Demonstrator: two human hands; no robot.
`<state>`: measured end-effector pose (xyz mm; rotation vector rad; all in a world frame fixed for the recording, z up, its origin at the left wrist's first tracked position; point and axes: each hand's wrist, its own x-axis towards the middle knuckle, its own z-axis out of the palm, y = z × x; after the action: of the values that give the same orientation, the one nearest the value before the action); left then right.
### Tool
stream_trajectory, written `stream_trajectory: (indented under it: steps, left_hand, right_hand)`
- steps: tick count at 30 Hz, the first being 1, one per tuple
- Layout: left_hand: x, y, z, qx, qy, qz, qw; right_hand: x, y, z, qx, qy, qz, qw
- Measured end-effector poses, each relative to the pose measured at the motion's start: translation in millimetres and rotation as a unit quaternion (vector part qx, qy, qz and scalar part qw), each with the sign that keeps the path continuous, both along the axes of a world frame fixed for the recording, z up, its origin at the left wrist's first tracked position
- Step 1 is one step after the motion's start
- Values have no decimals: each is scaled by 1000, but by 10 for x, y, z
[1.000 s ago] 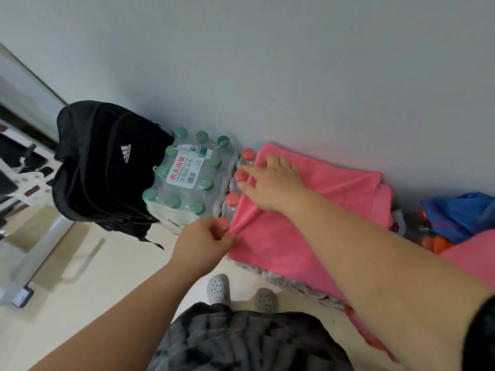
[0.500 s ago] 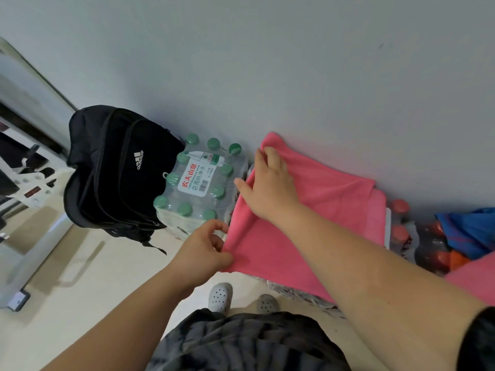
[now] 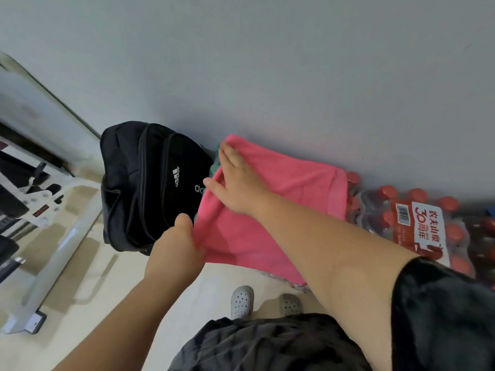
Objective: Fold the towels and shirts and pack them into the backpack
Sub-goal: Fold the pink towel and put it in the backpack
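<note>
Head view looks down on a pink towel spread flat over a low stack against the wall; what lies beneath it is mostly hidden. The left hand pinches the towel's near left corner, thumb on top and the other fingers curled under the cloth; the right hand lies flat on the far left part, its fingers straight and pressing down, gripping nothing. The towel looks soft, light and limp, so it should crease wherever it is bent and sag if lifted by one point; corners and edges seem the best places to take hold, one in each hand, with a flat palm to smooth each fold. The backpack, black, stands upright just beside the towel's left edge, and its zips appear closed, so it would likely need opening before anything goes in. A green cap peeks out between backpack and towel; a pack of red-capped bottles sits close against the towel's right edge and could crowd a fold that way. A white frame stands on the floor at left, well apart; white shoes show below.
</note>
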<state>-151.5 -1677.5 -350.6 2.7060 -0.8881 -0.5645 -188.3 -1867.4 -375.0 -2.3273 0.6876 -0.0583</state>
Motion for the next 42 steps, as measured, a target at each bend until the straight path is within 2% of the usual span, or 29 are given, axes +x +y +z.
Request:
stream_trajectory:
  steps: [3, 5, 8, 12, 16, 20, 24, 33, 42]
  left_hand:
    - [58, 1, 11, 52, -81, -68, 993]
    - [37, -51, 24, 38, -102, -110, 988]
    - [-90, -207, 34, 8, -73, -166, 983]
    - [-385, -454, 41, -17, -25, -230, 973]
    - [-723, -671, -34, -40, 19, -246, 968]
    - [-1085, -804, -79, -15, 8, -253, 967]
    - [-1326, -828, -157, 25, -14, -216, 976]
    - [-1600, -787, -255, 45, -90, -183, 978]
    - [-1664, -850, -203, 73, -74, -166, 981]
  right_hand:
    - [-10, -27, -29, -25, 17, 35, 999]
    - [-128, -46, -22, -21, 8, 15, 1000]
    - [-452, -116, -1, -38, -25, -48, 998]
    - [-1096, -308, -40, -121, -54, -161, 978]
    - [-1716, -548, -94, -126, -22, -253, 959]
    - [-1977, -661, -123, -96, 17, -203, 974]
    - [-1992, -687, -102, -81, 34, -139, 986]
    - [-2018, -729, -106, -76, 90, -80, 990]
    - [-2039, -736, -99, -69, 137, -46, 987]
